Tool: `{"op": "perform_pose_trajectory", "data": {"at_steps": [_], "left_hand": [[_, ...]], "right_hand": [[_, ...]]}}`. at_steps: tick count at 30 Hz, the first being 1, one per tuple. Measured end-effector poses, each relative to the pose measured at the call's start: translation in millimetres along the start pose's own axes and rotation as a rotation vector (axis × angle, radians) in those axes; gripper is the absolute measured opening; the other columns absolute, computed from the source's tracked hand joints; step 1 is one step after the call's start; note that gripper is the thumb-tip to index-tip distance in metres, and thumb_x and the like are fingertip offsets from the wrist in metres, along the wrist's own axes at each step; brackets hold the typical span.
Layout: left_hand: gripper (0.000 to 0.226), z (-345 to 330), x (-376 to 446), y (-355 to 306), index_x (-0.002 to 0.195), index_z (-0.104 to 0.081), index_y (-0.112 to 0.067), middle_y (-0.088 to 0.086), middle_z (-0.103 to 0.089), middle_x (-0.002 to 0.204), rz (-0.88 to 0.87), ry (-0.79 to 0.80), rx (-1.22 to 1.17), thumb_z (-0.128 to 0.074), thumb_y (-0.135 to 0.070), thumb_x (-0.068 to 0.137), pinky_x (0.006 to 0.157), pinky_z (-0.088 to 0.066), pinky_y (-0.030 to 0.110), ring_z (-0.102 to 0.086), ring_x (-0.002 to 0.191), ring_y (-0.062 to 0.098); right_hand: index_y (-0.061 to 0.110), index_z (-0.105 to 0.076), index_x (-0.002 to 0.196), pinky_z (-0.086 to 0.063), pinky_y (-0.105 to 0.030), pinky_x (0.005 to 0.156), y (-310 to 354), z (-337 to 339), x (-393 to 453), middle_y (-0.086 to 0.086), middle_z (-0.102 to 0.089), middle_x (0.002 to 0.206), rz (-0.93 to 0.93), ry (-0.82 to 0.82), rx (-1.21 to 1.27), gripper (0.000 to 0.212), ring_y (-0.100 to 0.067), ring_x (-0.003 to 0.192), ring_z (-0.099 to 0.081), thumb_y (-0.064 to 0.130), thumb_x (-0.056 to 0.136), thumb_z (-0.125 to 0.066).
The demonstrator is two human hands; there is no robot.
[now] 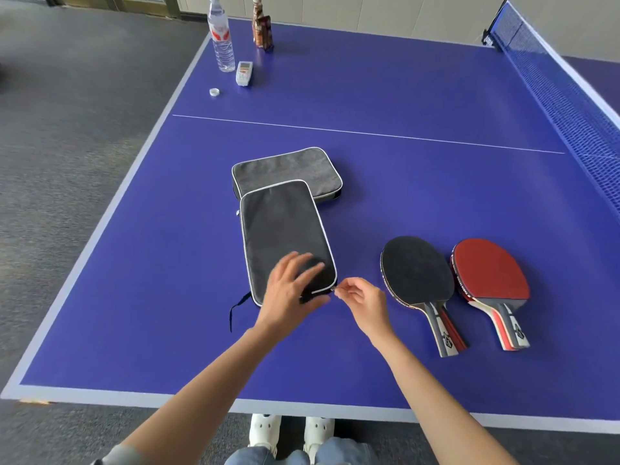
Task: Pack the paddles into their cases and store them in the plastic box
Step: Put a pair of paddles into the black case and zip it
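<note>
Pinching the zipper pull [332, 289] at the near right corner of the dark paddle case [285, 236], the right hand [364, 302] has its thumb and forefinger closed on the tab, while the left hand [292, 285] presses fingers-spread on the case's near end. The case's long axis runs away from the person, partly overlapping a grey case [288, 169] beyond. Two paddles, black-faced [416, 270] and red-faced [489, 270], lie to the right, nearer the right hand, handles toward the person. No plastic box is visible.
</note>
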State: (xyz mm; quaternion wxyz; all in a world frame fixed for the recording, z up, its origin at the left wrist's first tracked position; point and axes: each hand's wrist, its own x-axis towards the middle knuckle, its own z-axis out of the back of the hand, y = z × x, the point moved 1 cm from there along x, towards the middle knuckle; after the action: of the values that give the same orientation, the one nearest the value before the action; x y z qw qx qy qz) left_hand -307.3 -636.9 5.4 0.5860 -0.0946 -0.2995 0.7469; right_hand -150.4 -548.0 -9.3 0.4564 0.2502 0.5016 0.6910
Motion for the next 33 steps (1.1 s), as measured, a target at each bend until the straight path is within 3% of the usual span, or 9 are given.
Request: {"op": "perform_pose_trajectory", "data": {"at_steps": [2,7,14,20,24,26,28,31,33], "left_hand": [[0.058,-9.5,0.9,-9.2,0.127,-0.057,-0.023,-0.001,-0.052,0.136,0.009,0.052,-0.072,-0.073,-0.040,0.074,0.103,-0.040,0.042,-0.043,0.128,0.025],[0.029,-6.6,7.6,-12.6,0.101,-0.072,-0.016,-0.007,-0.069,0.110,-0.038,-0.042,-0.099,-0.070,-0.031,0.076,0.079,-0.057,0.035,-0.062,0.110,0.019],[0.027,-3.6,0.6,-1.7,0.082,-0.073,-0.006,-0.001,-0.074,0.087,-0.074,-0.030,-0.102,-0.066,-0.031,0.078,0.079,-0.055,0.031,-0.068,0.093,0.018],[0.023,2.9,-11.7,0.5,0.089,-0.075,-0.004,0.001,-0.074,0.095,-0.072,-0.049,-0.235,-0.071,-0.019,0.073,0.091,-0.048,0.019,-0.067,0.099,0.014],[0.021,14.4,-38.9,15.6,0.095,-0.075,-0.008,-0.001,-0.072,0.103,-0.068,-0.023,-0.324,-0.073,-0.016,0.075,0.090,-0.051,0.020,-0.063,0.104,0.007],[0.017,23.9,-54.7,28.8,0.091,-0.076,-0.016,-0.008,-0.072,0.103,-0.033,-0.044,-0.251,-0.070,-0.026,0.079,0.082,-0.056,0.027,-0.064,0.100,0.003],[0.025,32.1,-60.9,36.5,0.092,-0.074,-0.026,-0.015,-0.069,0.108,0.020,-0.063,-0.111,-0.061,-0.044,0.081,0.073,-0.057,0.027,-0.064,0.097,0.002],[0.058,31.4,-48.2,28.0,0.125,-0.058,-0.030,-0.020,-0.050,0.134,0.198,0.018,-0.110,-0.069,-0.054,0.073,0.091,-0.047,0.021,-0.048,0.120,-0.002],[0.072,23.1,-30.2,12.9,0.134,-0.049,-0.026,-0.015,-0.044,0.142,0.239,0.052,-0.111,-0.072,-0.053,0.072,0.101,-0.039,0.025,-0.039,0.131,0.003]], "right_hand": [[0.011,-0.066,0.092,-0.051,-0.010,0.073,5.2,-3.5,-2.9,-0.002,-0.069,0.088,0.006,0.023,0.004,0.009,-0.008,0.083,-0.066,0.011,0.084,-0.069],[0.015,-0.064,0.091,-0.052,-0.013,0.075,5.8,-0.3,-5.6,-0.003,-0.070,0.089,0.007,0.032,0.019,0.007,-0.013,0.085,-0.067,0.013,0.085,-0.068],[0.012,-0.065,0.091,-0.053,-0.017,0.074,0.9,-6.4,-2.5,-0.003,-0.068,0.089,0.057,0.022,-0.059,0.006,-0.015,0.083,-0.067,0.013,0.085,-0.067],[0.013,-0.065,0.087,-0.051,-0.017,0.072,0.9,-7.0,22.0,-0.002,-0.068,0.085,-0.017,-0.063,-0.012,0.001,-0.016,0.079,-0.065,0.012,0.087,-0.066],[0.007,-0.066,0.085,-0.047,-0.019,0.066,10.2,-17.5,40.5,-0.005,-0.067,0.074,-0.100,-0.165,0.045,0.005,-0.015,0.069,-0.060,0.011,0.087,-0.064],[0.007,-0.065,0.083,-0.045,-0.012,0.064,15.1,-22.2,39.9,-0.005,-0.067,0.074,-0.084,-0.171,0.058,0.005,-0.009,0.067,-0.060,0.009,0.087,-0.063],[0.008,-0.065,0.084,-0.044,-0.007,0.064,18.6,-26.4,31.9,-0.006,-0.069,0.078,-0.052,-0.149,0.068,0.005,-0.005,0.068,-0.063,0.008,0.088,-0.062],[0.006,-0.064,0.087,-0.048,-0.009,0.068,19.8,-29.0,13.4,-0.008,-0.072,0.083,-0.052,-0.137,0.151,0.004,-0.009,0.076,-0.069,0.008,0.090,-0.060],[0.005,-0.063,0.089,-0.049,-0.009,0.067,20.7,-30.3,2.7,-0.008,-0.072,0.084,-0.064,-0.131,0.188,0.005,-0.004,0.076,-0.069,0.007,0.091,-0.059]]}}
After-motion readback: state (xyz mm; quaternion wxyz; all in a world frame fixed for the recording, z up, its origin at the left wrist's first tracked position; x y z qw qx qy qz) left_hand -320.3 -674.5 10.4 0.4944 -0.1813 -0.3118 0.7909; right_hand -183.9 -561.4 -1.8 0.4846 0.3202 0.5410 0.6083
